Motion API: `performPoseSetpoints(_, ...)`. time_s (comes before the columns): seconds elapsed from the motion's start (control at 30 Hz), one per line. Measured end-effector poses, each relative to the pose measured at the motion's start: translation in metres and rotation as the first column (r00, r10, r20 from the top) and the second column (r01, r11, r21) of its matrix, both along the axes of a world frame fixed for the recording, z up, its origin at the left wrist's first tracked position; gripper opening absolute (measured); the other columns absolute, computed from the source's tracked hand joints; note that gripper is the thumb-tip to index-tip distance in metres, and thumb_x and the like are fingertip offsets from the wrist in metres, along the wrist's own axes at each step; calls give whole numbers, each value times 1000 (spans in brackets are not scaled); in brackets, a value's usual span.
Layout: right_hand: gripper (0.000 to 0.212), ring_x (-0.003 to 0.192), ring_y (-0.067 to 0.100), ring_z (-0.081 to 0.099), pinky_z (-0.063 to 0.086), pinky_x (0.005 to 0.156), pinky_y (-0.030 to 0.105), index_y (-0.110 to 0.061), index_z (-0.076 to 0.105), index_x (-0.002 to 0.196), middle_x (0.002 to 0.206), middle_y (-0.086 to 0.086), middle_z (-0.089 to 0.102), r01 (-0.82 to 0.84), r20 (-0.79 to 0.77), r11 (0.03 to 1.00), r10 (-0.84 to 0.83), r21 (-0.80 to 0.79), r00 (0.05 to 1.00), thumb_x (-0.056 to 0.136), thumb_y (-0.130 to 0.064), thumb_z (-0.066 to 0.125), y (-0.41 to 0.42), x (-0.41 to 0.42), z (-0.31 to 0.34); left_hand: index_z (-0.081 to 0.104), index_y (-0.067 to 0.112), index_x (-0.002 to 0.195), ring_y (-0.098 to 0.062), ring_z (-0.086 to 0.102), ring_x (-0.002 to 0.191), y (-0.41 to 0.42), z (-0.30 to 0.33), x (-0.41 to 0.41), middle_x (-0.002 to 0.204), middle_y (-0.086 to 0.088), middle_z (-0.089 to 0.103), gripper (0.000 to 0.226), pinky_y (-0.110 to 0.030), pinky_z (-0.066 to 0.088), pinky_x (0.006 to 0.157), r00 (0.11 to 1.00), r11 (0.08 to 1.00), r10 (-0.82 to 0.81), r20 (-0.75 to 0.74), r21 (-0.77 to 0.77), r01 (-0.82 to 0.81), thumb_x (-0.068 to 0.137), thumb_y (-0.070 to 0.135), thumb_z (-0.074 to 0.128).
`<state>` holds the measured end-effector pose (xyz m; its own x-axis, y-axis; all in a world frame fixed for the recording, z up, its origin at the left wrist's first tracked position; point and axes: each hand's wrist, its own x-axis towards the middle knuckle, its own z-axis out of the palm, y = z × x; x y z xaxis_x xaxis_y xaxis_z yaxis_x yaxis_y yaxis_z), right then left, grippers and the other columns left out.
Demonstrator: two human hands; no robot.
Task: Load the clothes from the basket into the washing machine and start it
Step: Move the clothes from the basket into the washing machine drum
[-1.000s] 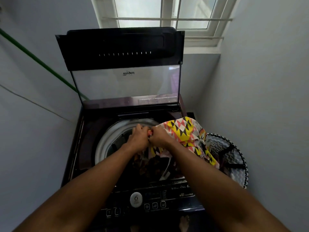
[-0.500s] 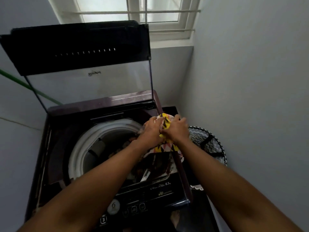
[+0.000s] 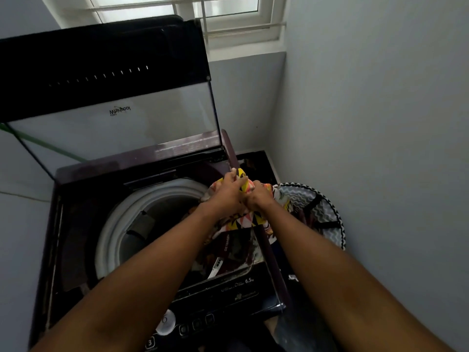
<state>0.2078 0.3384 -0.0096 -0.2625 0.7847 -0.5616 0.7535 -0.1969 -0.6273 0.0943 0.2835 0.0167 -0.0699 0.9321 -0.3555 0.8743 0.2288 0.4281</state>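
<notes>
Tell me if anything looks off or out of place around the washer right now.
One thing: clothes are draped over the right rim of the washing machine instead of lying in the drum. Both hands, left hand and right hand, grip the patterned garment there, between the drum and the basket.

Domestic laundry corner, narrow alcove in home. Evidence: top-loading washing machine, household size, lid raised upright, white drum rim exposed, control panel with buttons at front edge. Patterned laundry basket just beside machine on right. Plain painted walls close on both sides; barred window behind machine.
</notes>
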Motion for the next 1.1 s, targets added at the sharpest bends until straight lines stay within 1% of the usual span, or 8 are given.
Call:
performPoseSetpoints(0.2,53,99,34,61,39,69,34,-6,48,115,109,14,63,90,46,980,-100,179,994,79,-35,74,-17,-4,11,39,24,148,-32,21,145,-6,7,-2,158,-7,17,88,-37,24,116,987,996,62,148,50,-70,72,19,84)
performPoseSetpoints(0.33,25,95,36,63,41,70,37,-9,54,103,102,14,65,-7,150,905,-63,426,987,87,-27,60,-31,-15,24,51,20,130,-27,53,118,-19,3,-4,128,-7,53,68,-40,47,98,938,967,150,312,153,-205,70,12,79)
performPoseSetpoints(0.4,16,92,35,63,42,68,37,-10,57,99,99,13,66,-17,148,876,-62,482,987,89,-22,55,-35,-23,29,52,20,122,-21,59,105,-26,4,-8,116,-2,60,57,-39,52,87,912,951,186,366,165,-260,72,13,78)
performPoseSetpoints(0.5,15,89,32,63,38,65,32,-9,60,96,96,12,66,-6,86,879,-39,476,996,85,-18,59,-39,-35,39,49,22,120,-18,60,99,-35,9,-19,111,0,60,55,-35,54,79,887,936,203,414,185,-301,75,10,76)
performPoseSetpoints(0.6,19,88,29,64,37,65,29,-8,64,95,95,11,68,-23,35,890,8,455,999,79,-18,66,-41,-47,49,42,31,133,-15,58,102,-41,16,-33,117,1,57,69,-25,51,80,884,929,182,430,219,-297,76,7,74)
performPoseSetpoints(0.73,21,91,31,64,39,66,29,-5,64,97,96,15,69,-112,1,889,125,445,992,77,-12,66,-52,-70,61,38,45,141,-17,60,107,-54,24,-61,122,-1,60,83,-32,53,89,904,941,184,387,195,-276,74,8,70)
performPoseSetpoints(0.93,11,78,23,53,34,63,30,-10,52,85,82,7,56,-227,-48,882,270,413,962,80,-9,61,-81,-107,67,52,27,125,-12,58,93,-84,25,-106,106,3,65,63,-23,41,72,921,941,241,307,157,-298,70,6,75)
performPoseSetpoints(1.1,23,89,29,62,45,65,33,-5,58,100,93,12,64,-305,-74,894,346,328,935,80,-14,64,-101,-132,51,55,23,119,-15,58,93,-112,15,-131,105,0,63,52,-27,44,72,929,937,270,254,152,-314,72,10,75)
